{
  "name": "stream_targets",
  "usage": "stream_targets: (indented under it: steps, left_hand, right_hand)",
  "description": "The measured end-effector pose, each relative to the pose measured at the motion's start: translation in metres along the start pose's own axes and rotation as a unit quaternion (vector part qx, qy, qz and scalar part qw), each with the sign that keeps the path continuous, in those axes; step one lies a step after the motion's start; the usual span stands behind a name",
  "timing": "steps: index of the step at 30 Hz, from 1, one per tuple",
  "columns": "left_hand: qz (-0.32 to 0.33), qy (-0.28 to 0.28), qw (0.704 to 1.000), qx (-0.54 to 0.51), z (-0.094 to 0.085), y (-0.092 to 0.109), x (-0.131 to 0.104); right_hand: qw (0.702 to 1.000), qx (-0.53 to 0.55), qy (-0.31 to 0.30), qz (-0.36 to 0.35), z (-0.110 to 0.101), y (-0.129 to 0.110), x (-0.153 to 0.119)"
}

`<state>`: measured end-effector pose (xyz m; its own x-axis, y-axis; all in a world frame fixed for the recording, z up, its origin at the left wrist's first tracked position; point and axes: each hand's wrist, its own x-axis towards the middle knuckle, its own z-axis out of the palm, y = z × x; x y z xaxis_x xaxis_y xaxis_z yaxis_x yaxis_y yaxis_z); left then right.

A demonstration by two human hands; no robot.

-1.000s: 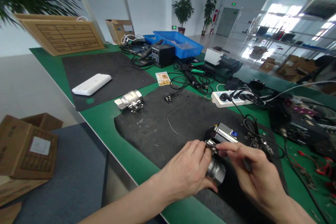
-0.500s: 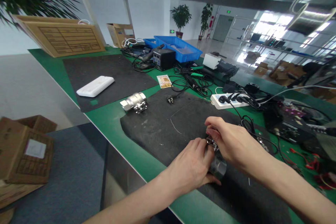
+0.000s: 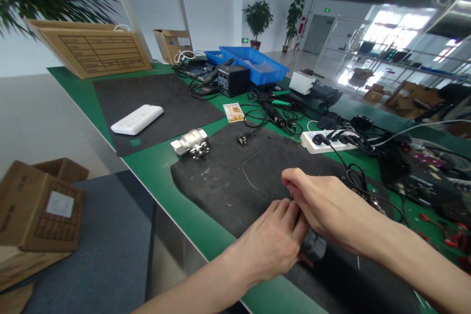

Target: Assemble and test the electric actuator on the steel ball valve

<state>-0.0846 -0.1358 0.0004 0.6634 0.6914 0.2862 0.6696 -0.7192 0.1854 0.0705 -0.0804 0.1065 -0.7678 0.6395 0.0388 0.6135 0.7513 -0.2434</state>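
My left hand is wrapped round a metal ball valve on the black mat, and mostly hides it. Only the valve's grey end shows, past the fingers. My right hand is closed above the left one, over the top of the valve. Its fingertips curl inward, and what they pinch is hidden. A second ball valve, silver with a small bracket on its side, lies farther left at the mat's edge.
A thin wire lies on the black mat. To the right are a white power strip with plugs and tangled cables. A white oblong case rests at left. Blue bins and a black device stand behind.
My right hand has turned and shifted slightly left over the valve, covering the metal fitting that showed between my hands. My left hand still grips the valve. The view has shifted slightly.
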Motion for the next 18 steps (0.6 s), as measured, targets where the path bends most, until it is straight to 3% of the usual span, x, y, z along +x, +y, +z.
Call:
stream_targets:
  steps: [4,8,13,18]
  left_hand:
    - [0.001,-0.010,1.000,-0.011,-0.001,-0.001,0.004]
    - [0.000,-0.011,1.000,0.004,0.003,-0.003,0.005]
    - [0.008,-0.013,1.000,0.016,0.006,-0.003,0.002]
    - [-0.010,-0.003,1.000,0.003,0.003,0.001,0.002]
  right_hand:
    - [0.999,0.010,0.030,-0.004,0.006,0.009,-0.015]
    - [0.994,0.067,0.086,-0.020,0.030,0.027,-0.050]
    - [0.959,0.148,0.239,-0.040,0.069,0.041,-0.083]
    - [0.950,0.152,0.273,0.013,0.064,0.026,-0.077]
